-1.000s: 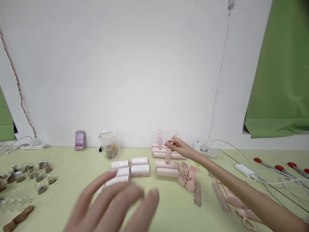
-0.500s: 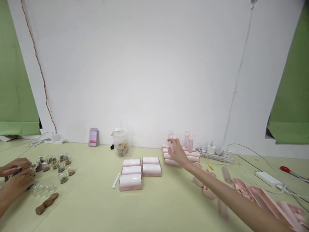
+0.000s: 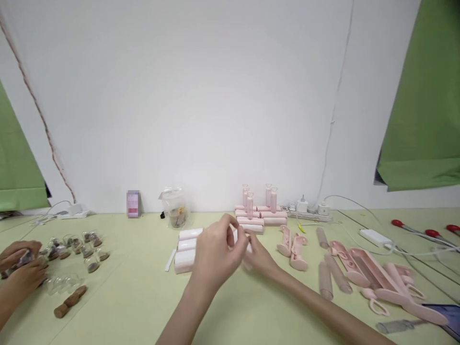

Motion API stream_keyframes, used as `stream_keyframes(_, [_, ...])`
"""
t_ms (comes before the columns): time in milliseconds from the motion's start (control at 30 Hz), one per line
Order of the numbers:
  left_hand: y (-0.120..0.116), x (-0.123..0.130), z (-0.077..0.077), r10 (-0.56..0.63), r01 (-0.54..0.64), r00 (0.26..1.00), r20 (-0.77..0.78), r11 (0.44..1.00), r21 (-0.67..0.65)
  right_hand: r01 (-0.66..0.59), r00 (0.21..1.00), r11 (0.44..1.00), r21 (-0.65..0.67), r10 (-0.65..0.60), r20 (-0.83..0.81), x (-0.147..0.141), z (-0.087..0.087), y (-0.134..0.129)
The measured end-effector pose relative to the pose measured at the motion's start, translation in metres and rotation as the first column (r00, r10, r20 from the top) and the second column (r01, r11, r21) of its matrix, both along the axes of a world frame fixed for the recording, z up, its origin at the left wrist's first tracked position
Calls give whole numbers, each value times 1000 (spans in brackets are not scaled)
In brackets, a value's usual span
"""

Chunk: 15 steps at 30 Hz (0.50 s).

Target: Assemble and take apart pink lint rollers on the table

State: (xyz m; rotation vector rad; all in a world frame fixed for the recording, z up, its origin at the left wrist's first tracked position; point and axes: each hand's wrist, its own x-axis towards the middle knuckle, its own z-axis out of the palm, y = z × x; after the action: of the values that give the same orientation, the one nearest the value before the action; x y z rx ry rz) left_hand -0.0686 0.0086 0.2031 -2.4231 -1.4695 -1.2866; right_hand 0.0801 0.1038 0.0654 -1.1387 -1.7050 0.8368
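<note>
Before me, above the middle of the table, both my hands meet at a small pink-and-white piece (image 3: 247,250), mostly hidden by fingers; its kind is unclear. My left hand (image 3: 217,249) is closed, thumb and forefinger pinched together at its near side. My right hand (image 3: 261,256) grips it from the right. Behind my left hand lie white-topped pink cases (image 3: 187,258) in a column, partly covered by it. Beyond my right hand, stacked pink cases (image 3: 273,219) lie by the wall with several slim clear pink bottles (image 3: 250,207) standing on top.
Right: pink brackets (image 3: 298,251), clear tubes (image 3: 326,280), long pink shells (image 3: 373,268), a charger (image 3: 375,238) with cables, red-handled tools (image 3: 433,235). Left: another person's hands (image 3: 21,268) among small glass domes (image 3: 91,263), corks (image 3: 71,302). A white strip (image 3: 170,260) and bag (image 3: 177,211) lie mid-table.
My right hand has drawn back from the stacked cases toward me. My left hand has come into view and met it. Another slim bottle now shows clearly on the stack. The view has turned slightly right.
</note>
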Motion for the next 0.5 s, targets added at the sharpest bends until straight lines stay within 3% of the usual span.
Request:
stream_keyframes(67, [27,20,-23,54,-52,999,-1,956,-288,-31,980,984,-178,-5,-199,18,0,-17])
stream_keyframes(133, [44,42,-47,8,-35,998,-57,870,-491,-122,921,942,-313,-10,-389,30,-3,-34])
stream_keyframes(167, [50,52,-56,-33,-22,996,-86,821,-570,-173,880,919,-354,-17,-474,33,-5,-41])
stream_keyframes(233, [58,69,-69,-100,4,988,-117,779,-627,-267,785,875,-405,-46,-618,37,-10,-52])
stream_keyframes(367, [70,84,-73,-107,-7,985,-133,752,-659,-443,591,782,-439,-114,-799,38,-16,-64])
stream_keyframes(500, [85,78,-66,-67,25,997,-29,689,-724,-682,204,616,-395,-358,-911,40,-16,-63])
